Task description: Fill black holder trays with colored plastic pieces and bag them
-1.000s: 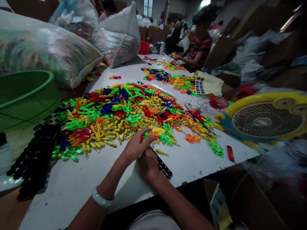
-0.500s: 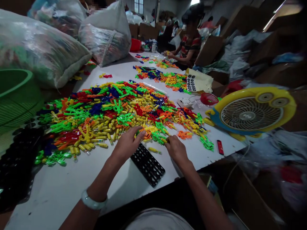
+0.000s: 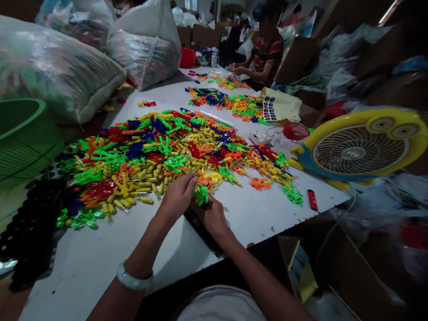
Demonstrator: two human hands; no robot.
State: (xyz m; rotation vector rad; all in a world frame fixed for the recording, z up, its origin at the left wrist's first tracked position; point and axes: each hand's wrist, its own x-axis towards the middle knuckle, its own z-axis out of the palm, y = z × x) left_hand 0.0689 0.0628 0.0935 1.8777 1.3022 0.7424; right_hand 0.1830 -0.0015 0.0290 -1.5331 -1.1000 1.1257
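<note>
A small bright green plastic toy piece [image 3: 201, 194] is held up between my two hands, over a black tray with rows of holes [image 3: 197, 225]. My left hand [image 3: 178, 192], with a pale bangle on its wrist, is closed at the piece's upper left; its fingertips are partly hidden. From the lower right, my right hand [image 3: 216, 217] pinches the same piece. Both hands and the right forearm cover much of the tray. Just beyond them lies a heap of colourful plastic toy pieces [image 3: 140, 147] mixed with many small yellow tubes [image 3: 147, 178].
A green basket [image 3: 26, 104] and stacked black trays [image 3: 30, 227] stand left. Stuffed bags [image 3: 143, 49] sit behind. To the right are a yellow fan [image 3: 354, 151], a red lighter-like object [image 3: 312, 199] and the table edge. Another person [image 3: 267, 58] sits at the far end.
My right hand has moved left, bringing a green toy piece from the heap's near edge to my left hand above the black tray. The view has turned slightly.
</note>
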